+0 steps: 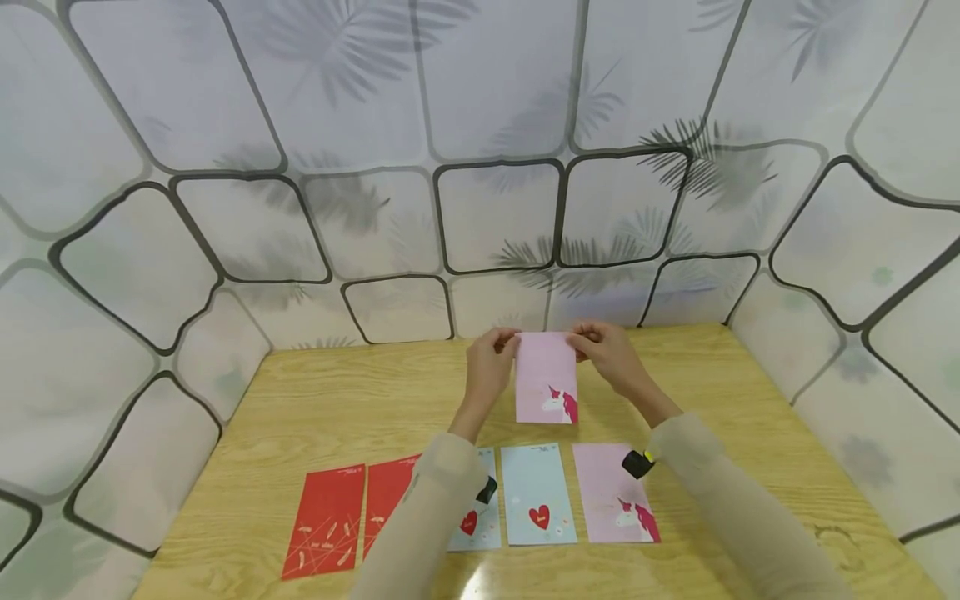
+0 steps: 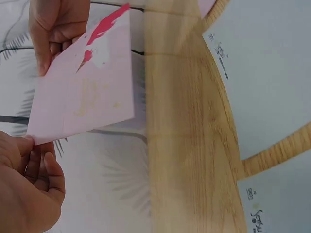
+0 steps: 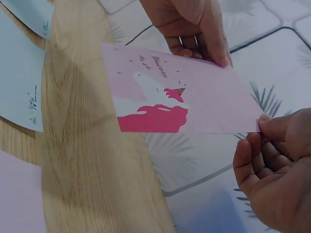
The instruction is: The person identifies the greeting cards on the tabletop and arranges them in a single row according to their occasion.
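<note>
A pink card with a white and magenta unicorn [image 1: 546, 375] is held up above the table's far part. My left hand [image 1: 489, 367] pinches its top left corner between thumb and fingers. At the top right corner, my right hand [image 1: 609, 354] pinches it the same way. In the right wrist view the unicorn print on the card [image 3: 160, 97] faces the camera, and the left wrist view shows both hands gripping the card [image 2: 92, 92] by its edge. Nearer me, a second pink unicorn card [image 1: 603, 492] lies flat on the table.
Left of that lie two light blue heart cards, one bare to view [image 1: 534, 483], the other [image 1: 487, 525] partly under my left sleeve. Two red cards [image 1: 326, 517] lie farther left. The wooden table [image 1: 360, 392] meets a patterned cloth wall [image 1: 390, 225] behind and at both sides.
</note>
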The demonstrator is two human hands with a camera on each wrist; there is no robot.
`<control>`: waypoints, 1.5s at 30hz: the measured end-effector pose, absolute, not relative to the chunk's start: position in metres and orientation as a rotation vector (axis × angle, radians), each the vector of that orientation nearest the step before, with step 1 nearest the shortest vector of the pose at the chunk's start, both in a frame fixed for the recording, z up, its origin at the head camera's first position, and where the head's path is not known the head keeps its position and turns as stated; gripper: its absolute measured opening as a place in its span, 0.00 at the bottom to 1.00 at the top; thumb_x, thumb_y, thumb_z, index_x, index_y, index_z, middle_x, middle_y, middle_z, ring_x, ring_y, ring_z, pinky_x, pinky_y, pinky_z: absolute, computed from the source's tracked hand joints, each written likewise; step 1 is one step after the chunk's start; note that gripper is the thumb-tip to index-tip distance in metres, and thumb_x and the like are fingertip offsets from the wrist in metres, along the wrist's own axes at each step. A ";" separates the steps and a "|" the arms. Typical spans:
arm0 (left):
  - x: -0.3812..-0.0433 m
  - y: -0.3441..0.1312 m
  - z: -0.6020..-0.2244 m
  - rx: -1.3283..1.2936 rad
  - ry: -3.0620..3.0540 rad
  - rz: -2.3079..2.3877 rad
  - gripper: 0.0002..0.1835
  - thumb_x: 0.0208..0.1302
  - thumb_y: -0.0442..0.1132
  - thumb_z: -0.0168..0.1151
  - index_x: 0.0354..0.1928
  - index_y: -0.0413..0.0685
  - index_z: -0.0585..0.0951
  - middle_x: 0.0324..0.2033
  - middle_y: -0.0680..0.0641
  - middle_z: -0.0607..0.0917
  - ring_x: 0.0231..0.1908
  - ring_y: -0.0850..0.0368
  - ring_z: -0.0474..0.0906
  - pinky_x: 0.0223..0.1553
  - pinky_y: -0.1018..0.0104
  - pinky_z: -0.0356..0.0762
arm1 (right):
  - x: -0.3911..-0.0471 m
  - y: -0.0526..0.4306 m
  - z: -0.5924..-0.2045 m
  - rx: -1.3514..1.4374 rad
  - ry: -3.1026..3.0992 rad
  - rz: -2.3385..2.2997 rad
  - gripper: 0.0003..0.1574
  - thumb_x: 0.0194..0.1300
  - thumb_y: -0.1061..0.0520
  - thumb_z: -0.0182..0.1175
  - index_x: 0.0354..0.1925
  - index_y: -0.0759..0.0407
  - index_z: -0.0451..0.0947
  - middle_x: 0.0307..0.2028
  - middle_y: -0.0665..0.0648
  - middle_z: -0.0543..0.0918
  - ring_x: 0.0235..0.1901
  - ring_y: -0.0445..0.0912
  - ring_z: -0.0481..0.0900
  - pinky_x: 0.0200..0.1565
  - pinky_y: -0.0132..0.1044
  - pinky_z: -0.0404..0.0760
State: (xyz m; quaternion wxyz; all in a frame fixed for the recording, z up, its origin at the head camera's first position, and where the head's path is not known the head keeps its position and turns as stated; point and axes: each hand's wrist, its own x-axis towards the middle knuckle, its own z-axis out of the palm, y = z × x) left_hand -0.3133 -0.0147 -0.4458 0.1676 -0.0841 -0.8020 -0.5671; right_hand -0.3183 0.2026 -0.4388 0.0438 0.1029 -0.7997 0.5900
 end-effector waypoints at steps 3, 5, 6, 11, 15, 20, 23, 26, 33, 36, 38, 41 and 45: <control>-0.308 -0.013 -0.441 -0.248 -2.268 -1.640 0.06 0.71 0.33 0.66 0.44 0.37 0.88 0.31 0.44 0.87 0.30 0.60 0.78 0.32 0.72 0.77 | -0.310 0.207 -0.435 0.305 -2.440 1.828 0.16 0.75 0.55 0.63 0.46 0.70 0.80 0.33 0.55 0.82 0.32 0.45 0.79 0.40 0.32 0.84; -0.305 -0.011 -0.438 -0.256 -2.253 -1.656 0.06 0.71 0.33 0.66 0.42 0.36 0.88 0.30 0.44 0.87 0.29 0.60 0.78 0.31 0.72 0.76 | -0.306 0.210 -0.434 0.318 -2.425 1.847 0.17 0.75 0.55 0.63 0.47 0.72 0.80 0.33 0.54 0.82 0.32 0.44 0.79 0.40 0.31 0.84; -0.304 -0.010 -0.437 -0.259 -2.249 -1.665 0.06 0.71 0.33 0.66 0.42 0.36 0.88 0.29 0.44 0.87 0.29 0.61 0.77 0.31 0.72 0.75 | -0.304 0.212 -0.432 0.324 -2.414 1.861 0.17 0.75 0.55 0.64 0.47 0.72 0.80 0.32 0.54 0.82 0.31 0.44 0.79 0.40 0.32 0.84; -0.297 -0.006 -0.432 -0.272 -2.235 -1.702 0.06 0.70 0.34 0.68 0.41 0.36 0.88 0.28 0.45 0.87 0.27 0.63 0.77 0.30 0.73 0.76 | -0.293 0.218 -0.425 0.346 -2.386 1.901 0.18 0.74 0.55 0.64 0.47 0.73 0.80 0.30 0.52 0.81 0.31 0.44 0.79 0.40 0.32 0.83; -0.291 -0.001 -0.428 -0.277 -2.218 -1.758 0.06 0.69 0.34 0.68 0.40 0.37 0.89 0.27 0.45 0.88 0.25 0.62 0.79 0.27 0.73 0.76 | -0.285 0.224 -0.419 0.332 -2.384 1.926 0.19 0.74 0.55 0.64 0.48 0.74 0.79 0.31 0.50 0.82 0.31 0.43 0.80 0.41 0.33 0.83; -0.284 0.007 -0.425 -0.318 -2.207 -1.798 0.04 0.69 0.34 0.69 0.39 0.39 0.89 0.28 0.47 0.88 0.25 0.55 0.83 0.24 0.73 0.74 | -0.275 0.232 -0.413 0.299 -2.369 1.933 0.21 0.74 0.56 0.64 0.49 0.76 0.78 0.32 0.48 0.84 0.31 0.42 0.80 0.40 0.32 0.83; -0.279 0.012 -0.424 -0.353 -2.206 -1.804 0.04 0.69 0.33 0.68 0.39 0.39 0.88 0.29 0.47 0.88 0.26 0.50 0.84 0.23 0.73 0.73 | -0.270 0.237 -0.411 0.297 -2.376 1.901 0.22 0.75 0.56 0.63 0.50 0.77 0.78 0.31 0.48 0.84 0.31 0.41 0.81 0.39 0.32 0.83; -0.276 0.016 -0.425 -0.373 -2.207 -1.804 0.04 0.68 0.32 0.68 0.39 0.38 0.88 0.28 0.46 0.89 0.25 0.52 0.84 0.22 0.74 0.73 | -0.266 0.242 -0.411 0.303 -2.379 1.884 0.22 0.75 0.57 0.63 0.51 0.79 0.77 0.32 0.47 0.85 0.31 0.41 0.81 0.39 0.32 0.84; -0.268 0.027 -0.426 -0.397 -2.219 -1.823 0.03 0.68 0.32 0.68 0.39 0.39 0.88 0.28 0.48 0.88 0.25 0.54 0.84 0.22 0.74 0.72 | -0.256 0.255 -0.411 0.289 -2.412 1.843 0.23 0.75 0.57 0.63 0.52 0.80 0.77 0.33 0.48 0.85 0.32 0.41 0.82 0.39 0.32 0.84; -0.266 0.033 -0.427 -0.388 -2.222 -1.826 0.03 0.68 0.32 0.68 0.38 0.40 0.89 0.28 0.49 0.88 0.25 0.55 0.84 0.23 0.74 0.73 | -0.251 0.260 -0.411 0.286 -2.402 1.838 0.23 0.75 0.58 0.63 0.52 0.80 0.77 0.34 0.47 0.85 0.32 0.40 0.81 0.39 0.31 0.83; -0.264 0.038 -0.429 -0.383 -2.224 -1.840 0.03 0.68 0.32 0.68 0.39 0.40 0.89 0.28 0.49 0.88 0.25 0.56 0.83 0.24 0.74 0.74 | -0.248 0.264 -0.412 0.287 -2.390 1.842 0.22 0.75 0.59 0.63 0.52 0.81 0.76 0.33 0.46 0.85 0.31 0.40 0.81 0.38 0.31 0.83; -0.260 0.045 -0.430 -0.383 -2.227 -1.860 0.03 0.68 0.32 0.68 0.39 0.40 0.89 0.29 0.49 0.89 0.26 0.52 0.84 0.24 0.75 0.74 | -0.243 0.270 -0.414 0.277 -2.376 1.856 0.22 0.75 0.59 0.63 0.51 0.81 0.76 0.33 0.46 0.85 0.31 0.40 0.81 0.38 0.31 0.84; -0.255 0.052 -0.432 -0.408 -2.222 -1.894 0.03 0.68 0.31 0.68 0.39 0.40 0.89 0.30 0.48 0.89 0.29 0.44 0.86 0.24 0.75 0.75 | -0.237 0.278 -0.417 0.248 -2.391 1.842 0.22 0.75 0.58 0.63 0.51 0.80 0.76 0.33 0.45 0.86 0.31 0.40 0.82 0.37 0.32 0.84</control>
